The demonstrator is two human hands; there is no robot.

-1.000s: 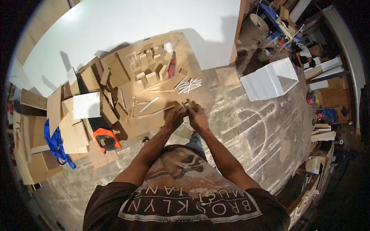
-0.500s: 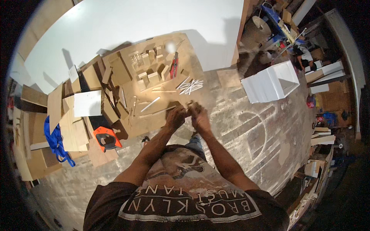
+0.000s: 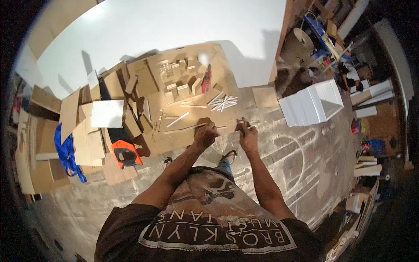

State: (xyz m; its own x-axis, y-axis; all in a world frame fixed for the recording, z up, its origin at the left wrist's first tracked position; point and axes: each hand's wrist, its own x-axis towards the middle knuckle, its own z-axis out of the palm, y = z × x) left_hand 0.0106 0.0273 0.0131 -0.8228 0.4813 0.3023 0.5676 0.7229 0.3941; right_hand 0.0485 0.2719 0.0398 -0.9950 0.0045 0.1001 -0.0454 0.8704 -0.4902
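My left hand (image 3: pixel 205 135) is at the front edge of the brown work board (image 3: pixel 157 142), its fingers closed in a pinch. A small pale bit shows at its fingertips, too small to name. Apart from it, just past the board's edge, my right hand (image 3: pixel 248 136) has its fingers bent together around something I cannot make out. Beyond the hands lies a loose pile of short white sticks (image 3: pixel 223 103). A thin wooden strip (image 3: pixel 185 129) lies beside my left hand, near a single white stick (image 3: pixel 178 119). Farther back are small wooden blocks (image 3: pixel 183 90) and a red-handled tool (image 3: pixel 206 79).
On the left, a handsaw with an orange handle (image 3: pixel 126 153) rests among wood offcuts (image 3: pixel 87 146), beside a blue strap bundle (image 3: pixel 65 153). A white open box (image 3: pixel 307 105) stands on the floor at right. Behind the board spreads a large white panel (image 3: pixel 174 22).
My hands were close together and have moved apart, the right one to the right. The view has shifted slightly, and a sandalled foot now shows below the hands.
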